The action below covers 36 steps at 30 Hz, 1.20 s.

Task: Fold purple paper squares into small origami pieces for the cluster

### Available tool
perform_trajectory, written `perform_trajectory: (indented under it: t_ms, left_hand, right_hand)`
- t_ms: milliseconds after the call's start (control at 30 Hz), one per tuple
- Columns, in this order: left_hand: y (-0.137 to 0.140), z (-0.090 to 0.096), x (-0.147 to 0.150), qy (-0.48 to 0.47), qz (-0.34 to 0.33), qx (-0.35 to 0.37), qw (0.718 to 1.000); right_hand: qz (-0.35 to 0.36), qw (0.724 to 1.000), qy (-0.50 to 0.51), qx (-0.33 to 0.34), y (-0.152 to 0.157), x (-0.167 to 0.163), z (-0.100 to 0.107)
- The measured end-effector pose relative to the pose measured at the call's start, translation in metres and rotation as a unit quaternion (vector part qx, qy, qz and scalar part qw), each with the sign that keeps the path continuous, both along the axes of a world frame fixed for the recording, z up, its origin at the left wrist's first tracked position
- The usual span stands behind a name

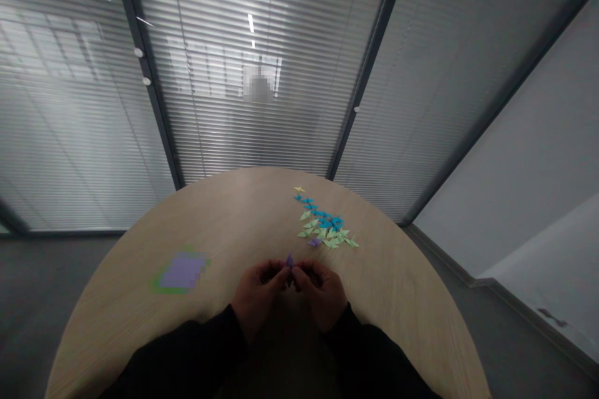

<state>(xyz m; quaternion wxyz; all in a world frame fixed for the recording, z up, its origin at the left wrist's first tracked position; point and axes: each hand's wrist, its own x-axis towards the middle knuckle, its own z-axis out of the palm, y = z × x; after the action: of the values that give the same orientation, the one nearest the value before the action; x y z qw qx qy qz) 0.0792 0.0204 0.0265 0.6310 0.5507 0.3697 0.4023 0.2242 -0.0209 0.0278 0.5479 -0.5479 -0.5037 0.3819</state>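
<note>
Head view: left hand and right hand both pinch the purple paper.
From where I stand, it's at their fingertips, over the table; I'd judge it feather-light, crisp but easily creased, best held by its folded edges.

Slatted grey blinds, dark frame posts, white wall, grey floor, round wooden table

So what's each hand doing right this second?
Left hand: closed, pinching the purple origami piece from the left.
Right hand: closed, pinching the same purple origami piece from the right.
</note>
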Motion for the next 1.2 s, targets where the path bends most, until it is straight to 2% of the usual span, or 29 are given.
perform_trajectory:
  t_ms: [300, 500, 633, 800, 1033, 1200]
  left_hand:
    - [-0.002, 0.0, -0.001, -0.044, -0.032, -0.006, 0.999]
    - [-0.002, 0.0, 0.0, -0.008, -0.001, 0.008, 1.0]
    - [-0.003, 0.002, 0.0, -0.012, -0.016, 0.005, 1.0]
    - [-0.004, 0.002, 0.001, -0.037, -0.036, -0.015, 0.999]
    - [-0.003, 0.002, 0.001, 0.005, -0.053, 0.001, 0.999]
    - [-0.003, 0.001, 0.0, 0.027, -0.06, 0.024, 0.998]
  right_hand:
    - [-0.008, 1.0, 0.013, -0.02, 0.002, 0.005, 0.0]
    - [-0.003, 1.0, 0.004, 0.006, 0.001, 0.0, 0.0]
    - [0.003, 0.999, -0.02, 0.034, 0.0, -0.003, 0.002]
    - [-0.03, 0.999, -0.01, 0.032, 0.001, -0.003, -0.001]
    - [-0.017, 1.0, 0.02, 0.006, 0.002, 0.003, -0.008]
    - [0.001, 1.0, -0.01, 0.007, 0.002, 0.008, -0.007]
